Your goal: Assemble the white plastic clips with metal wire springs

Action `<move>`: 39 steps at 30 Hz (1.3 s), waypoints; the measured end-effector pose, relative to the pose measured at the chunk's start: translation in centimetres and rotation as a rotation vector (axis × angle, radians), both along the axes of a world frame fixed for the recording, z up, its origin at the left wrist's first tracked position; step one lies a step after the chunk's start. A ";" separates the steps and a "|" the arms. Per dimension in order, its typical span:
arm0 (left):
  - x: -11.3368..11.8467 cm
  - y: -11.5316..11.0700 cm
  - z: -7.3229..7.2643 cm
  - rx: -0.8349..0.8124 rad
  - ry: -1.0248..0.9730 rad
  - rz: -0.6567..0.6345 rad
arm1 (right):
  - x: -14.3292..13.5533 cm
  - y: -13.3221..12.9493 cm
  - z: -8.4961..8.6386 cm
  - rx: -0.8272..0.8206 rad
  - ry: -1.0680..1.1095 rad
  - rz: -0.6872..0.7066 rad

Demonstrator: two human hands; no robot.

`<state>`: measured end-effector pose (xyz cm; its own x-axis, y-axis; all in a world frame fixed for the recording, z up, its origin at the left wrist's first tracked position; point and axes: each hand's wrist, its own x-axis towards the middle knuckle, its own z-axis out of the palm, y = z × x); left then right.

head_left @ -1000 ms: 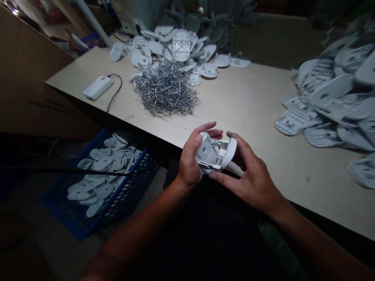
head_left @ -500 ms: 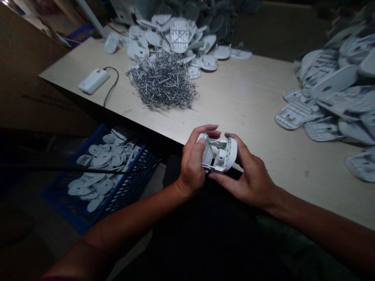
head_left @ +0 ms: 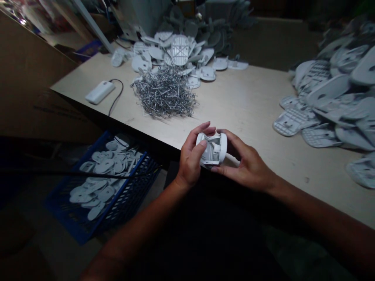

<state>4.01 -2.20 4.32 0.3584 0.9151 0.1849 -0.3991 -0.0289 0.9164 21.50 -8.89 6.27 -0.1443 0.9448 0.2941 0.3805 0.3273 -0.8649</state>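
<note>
The left hand [head_left: 190,158] is curled round a white casing [head_left: 211,154], thumb pressed on its left face, fingertips beyond its far side. The right hand [head_left: 249,162] has the other side in a looser, rounded grip, thumb along the near edge and fingers at the far right. From where I stand neither is nearer: both touch it. The casing sits between them, its two plates facing each other across a gap, their longer edges running roughly away from the person; whether the plates are joined I can't tell.

Taking the pin heap [head_left: 166,95] as my mark, the casing is held on the person's side of it and to its right, by the near edge of the counter [head_left: 234,101]. Just behind the heap lie jumbled plates [head_left: 180,50]; well to its right is another pile [head_left: 331,97]. Left of it rests a power bank [head_left: 100,92] with a cable [head_left: 121,88]. Below it, nearer the person and leftward, a blue crate [head_left: 133,187] holds flat white pieces [head_left: 108,164].
</note>
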 end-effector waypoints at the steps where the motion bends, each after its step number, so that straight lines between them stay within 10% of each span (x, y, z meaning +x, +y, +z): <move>1: -0.2 0.5 -0.7 0.011 0.045 0.012 | 0.9 0.6 0.1 0.029 -0.080 0.042; 7: -1.7 2.1 -3.2 -0.033 0.265 0.090 | 6.1 5.9 -0.1 0.144 -0.604 0.281; 17: -6.7 -1.2 -2.2 -0.160 0.362 0.176 | 11.3 12.9 2.1 0.104 -1.121 0.155; 24: -8.6 -3.3 -2.5 -0.242 0.480 0.103 | 4.5 17.2 4.8 0.016 -0.924 0.000; 33: -10.9 -4.5 -2.3 -0.318 0.474 0.056 | -2.3 22.0 -0.4 -0.214 -0.769 -0.176; 39: -12.5 -4.9 -2.9 -0.382 0.469 0.074 | -1.3 23.2 -0.1 -0.207 -0.617 -0.339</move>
